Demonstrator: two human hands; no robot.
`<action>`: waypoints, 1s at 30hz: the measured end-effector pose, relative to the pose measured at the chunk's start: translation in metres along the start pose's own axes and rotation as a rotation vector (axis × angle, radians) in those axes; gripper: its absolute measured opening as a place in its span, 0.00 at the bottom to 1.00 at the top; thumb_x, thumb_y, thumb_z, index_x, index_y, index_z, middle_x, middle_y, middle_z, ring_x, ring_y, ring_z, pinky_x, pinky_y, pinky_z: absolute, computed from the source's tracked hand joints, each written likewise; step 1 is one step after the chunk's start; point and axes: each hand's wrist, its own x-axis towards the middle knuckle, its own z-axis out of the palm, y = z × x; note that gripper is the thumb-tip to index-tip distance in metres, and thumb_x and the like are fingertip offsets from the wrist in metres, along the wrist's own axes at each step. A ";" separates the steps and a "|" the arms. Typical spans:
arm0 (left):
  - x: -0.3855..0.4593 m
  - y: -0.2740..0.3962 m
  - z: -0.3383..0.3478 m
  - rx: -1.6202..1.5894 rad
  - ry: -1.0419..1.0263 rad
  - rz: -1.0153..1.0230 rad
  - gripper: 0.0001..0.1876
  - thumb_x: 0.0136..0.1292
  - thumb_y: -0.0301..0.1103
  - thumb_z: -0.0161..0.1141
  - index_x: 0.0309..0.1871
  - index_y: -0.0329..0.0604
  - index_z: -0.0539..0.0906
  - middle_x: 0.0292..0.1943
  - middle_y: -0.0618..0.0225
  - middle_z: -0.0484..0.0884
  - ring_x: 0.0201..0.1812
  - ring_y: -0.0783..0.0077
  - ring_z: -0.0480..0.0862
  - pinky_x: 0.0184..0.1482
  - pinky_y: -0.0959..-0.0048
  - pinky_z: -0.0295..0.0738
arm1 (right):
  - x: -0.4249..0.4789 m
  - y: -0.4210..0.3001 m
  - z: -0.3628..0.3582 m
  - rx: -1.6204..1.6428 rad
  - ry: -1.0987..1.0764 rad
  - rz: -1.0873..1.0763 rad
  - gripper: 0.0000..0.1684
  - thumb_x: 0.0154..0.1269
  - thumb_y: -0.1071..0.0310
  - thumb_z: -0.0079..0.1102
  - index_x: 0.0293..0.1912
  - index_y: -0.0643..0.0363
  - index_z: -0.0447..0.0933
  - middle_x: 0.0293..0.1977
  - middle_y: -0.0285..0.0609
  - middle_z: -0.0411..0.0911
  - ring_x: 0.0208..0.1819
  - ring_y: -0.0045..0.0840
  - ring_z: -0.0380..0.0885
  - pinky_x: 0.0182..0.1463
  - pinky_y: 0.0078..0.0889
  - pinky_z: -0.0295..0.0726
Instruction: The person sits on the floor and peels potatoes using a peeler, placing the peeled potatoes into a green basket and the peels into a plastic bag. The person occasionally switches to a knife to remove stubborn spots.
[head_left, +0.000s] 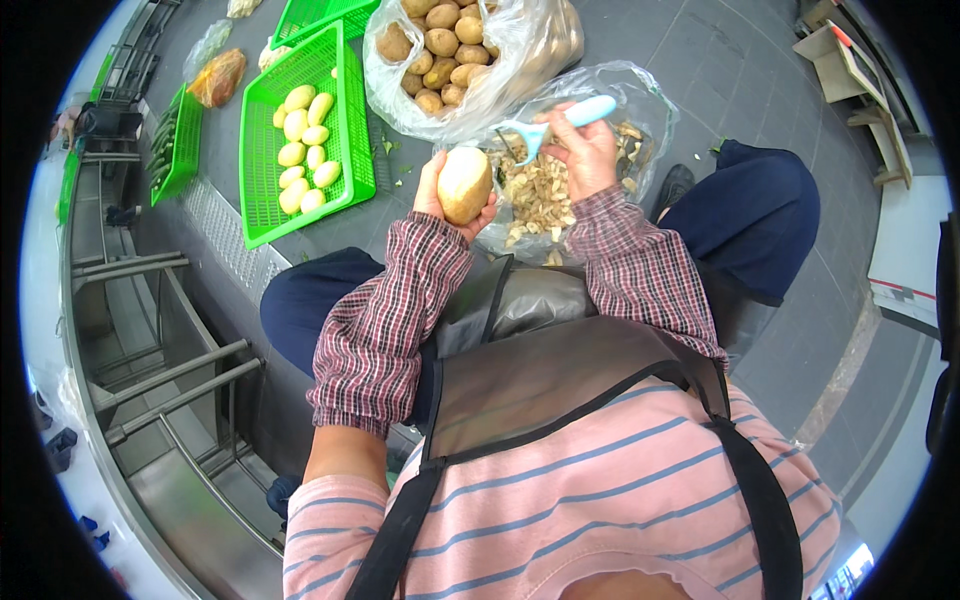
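My left hand (430, 185) grips a large potato (465, 185). Its upper part is pale and peeled, while brownish skin shows toward the lower end. In my right hand (583, 150) is a light-blue Y-shaped peeler (559, 129), its handle pointing up and right. The peeler's blade is to the right of the potato and apart from it. Beneath both hands lies an open clear plastic bag (660, 112) on the floor, holding a heap of potato peelings (540, 196).
A green plastic basket (259, 191) at left holds several peeled potatoes (297, 124). Unpeeled potatoes (442, 43) fill a clear bag (540, 37) ahead. Farther left are a green crate (180, 161) of dark green vegetables and metal racks (180, 390). A wooden stool (847, 67) is at upper right.
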 end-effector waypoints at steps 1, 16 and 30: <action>-0.001 0.001 0.000 0.012 -0.010 0.013 0.28 0.53 0.61 0.55 0.46 0.49 0.73 0.36 0.62 0.77 0.36 0.61 0.77 0.30 0.66 0.74 | 0.002 -0.002 -0.003 0.019 0.048 0.007 0.09 0.62 0.68 0.54 0.42 0.59 0.70 0.36 0.38 0.77 0.38 0.22 0.77 0.37 0.24 0.79; -0.007 0.000 0.008 0.162 -0.086 0.067 0.28 0.58 0.60 0.47 0.50 0.46 0.73 0.41 0.59 0.78 0.39 0.55 0.78 0.32 0.67 0.76 | 0.002 0.001 -0.008 0.223 -0.188 0.217 0.09 0.62 0.67 0.55 0.43 0.55 0.70 0.37 0.38 0.75 0.43 0.24 0.75 0.46 0.33 0.77; -0.001 0.006 -0.006 0.239 -0.384 0.283 0.29 0.57 0.55 0.52 0.49 0.36 0.70 0.40 0.52 0.79 0.37 0.48 0.81 0.29 0.61 0.80 | 0.012 -0.007 -0.020 0.175 -0.026 0.236 0.13 0.62 0.65 0.55 0.44 0.59 0.69 0.39 0.39 0.75 0.41 0.24 0.76 0.45 0.33 0.78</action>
